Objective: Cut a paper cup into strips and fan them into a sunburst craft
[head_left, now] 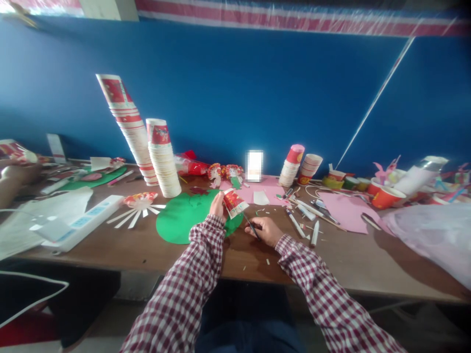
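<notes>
My left hand (218, 206) is closed on a red-and-white paper cup (234, 202), held tilted just above the brown table (147, 247). My right hand (267, 230) is closed around black scissors (252, 226), whose blades point up toward the cup's lower edge. Under both hands lies a green paper circle (184, 216). Small white paper snippets (268, 262) are scattered on the table near my right wrist.
Two tall stacks of paper cups (162, 157) lean at the back left. A white power strip (83, 223) lies at the left. Pink paper (346, 211), pens (296, 224), short cup stacks (292, 164) and colourful cups (384, 197) fill the right. Another person's arm (13, 179) rests at far left.
</notes>
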Tool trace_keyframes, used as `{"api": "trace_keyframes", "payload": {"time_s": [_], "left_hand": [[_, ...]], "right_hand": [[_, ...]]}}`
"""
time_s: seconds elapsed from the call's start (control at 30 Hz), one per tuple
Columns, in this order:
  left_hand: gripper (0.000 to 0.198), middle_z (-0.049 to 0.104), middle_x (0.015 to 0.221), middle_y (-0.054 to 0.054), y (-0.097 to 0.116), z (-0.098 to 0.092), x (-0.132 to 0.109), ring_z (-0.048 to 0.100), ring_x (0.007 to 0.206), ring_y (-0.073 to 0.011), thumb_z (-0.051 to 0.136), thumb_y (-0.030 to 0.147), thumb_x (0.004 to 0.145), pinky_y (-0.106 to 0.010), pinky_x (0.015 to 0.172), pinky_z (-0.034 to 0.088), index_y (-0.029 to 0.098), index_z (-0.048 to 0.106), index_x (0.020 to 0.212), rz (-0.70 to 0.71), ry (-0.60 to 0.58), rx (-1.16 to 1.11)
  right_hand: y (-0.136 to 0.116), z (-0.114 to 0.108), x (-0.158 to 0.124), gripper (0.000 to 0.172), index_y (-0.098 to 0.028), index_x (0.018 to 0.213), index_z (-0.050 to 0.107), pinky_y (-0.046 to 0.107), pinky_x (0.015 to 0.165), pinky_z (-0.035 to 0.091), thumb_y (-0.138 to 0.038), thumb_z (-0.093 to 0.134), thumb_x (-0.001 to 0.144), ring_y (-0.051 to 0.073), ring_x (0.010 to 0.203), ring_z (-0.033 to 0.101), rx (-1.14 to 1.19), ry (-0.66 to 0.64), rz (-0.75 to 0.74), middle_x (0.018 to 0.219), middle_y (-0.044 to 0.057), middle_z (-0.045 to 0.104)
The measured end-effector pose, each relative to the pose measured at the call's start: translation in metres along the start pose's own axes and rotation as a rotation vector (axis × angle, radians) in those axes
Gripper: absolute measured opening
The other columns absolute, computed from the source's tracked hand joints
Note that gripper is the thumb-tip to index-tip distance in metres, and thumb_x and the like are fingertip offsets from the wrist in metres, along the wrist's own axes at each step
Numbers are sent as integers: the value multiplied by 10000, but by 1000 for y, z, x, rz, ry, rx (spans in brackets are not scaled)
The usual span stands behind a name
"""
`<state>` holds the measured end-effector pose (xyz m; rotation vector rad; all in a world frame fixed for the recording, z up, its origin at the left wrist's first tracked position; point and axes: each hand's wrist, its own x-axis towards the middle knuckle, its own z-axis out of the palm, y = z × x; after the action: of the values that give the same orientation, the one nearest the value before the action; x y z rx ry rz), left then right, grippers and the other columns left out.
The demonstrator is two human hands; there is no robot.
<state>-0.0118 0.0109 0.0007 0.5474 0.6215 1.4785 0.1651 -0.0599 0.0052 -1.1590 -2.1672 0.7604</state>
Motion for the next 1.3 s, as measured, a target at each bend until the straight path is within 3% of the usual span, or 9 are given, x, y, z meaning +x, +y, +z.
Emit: {"api": "trace_keyframes", "payload": {"time_s": [0.73,1.1,1.3], "left_hand": [[140,645,736,-53,-2,6,-5,615,643,-166,559,287,773,-393,722,507,148,569,789,59,24,50],[123,646,721,-43,0,10,-8,616,619,-161,542,274,783,-379,693,509,152,562,775,46,28,64],[127,648,718,-45,-1,8,-7,620,626,-159,542,272,785,-372,705,505,148,571,782,66,29,70]], "right_hand": [[4,4,1,363,-143,870,634,191,445,298,-479,563,751,98,502,456,123,4,50,594,4,573],[3,2,1,354,-144,805,647,191,439,264,-478,536,770,87,480,388,24,19,21,533,-13,505],[5,3,2,335,-142,810,650,196,475,305,-456,534,779,96,515,435,17,25,6,595,8,566]]}}
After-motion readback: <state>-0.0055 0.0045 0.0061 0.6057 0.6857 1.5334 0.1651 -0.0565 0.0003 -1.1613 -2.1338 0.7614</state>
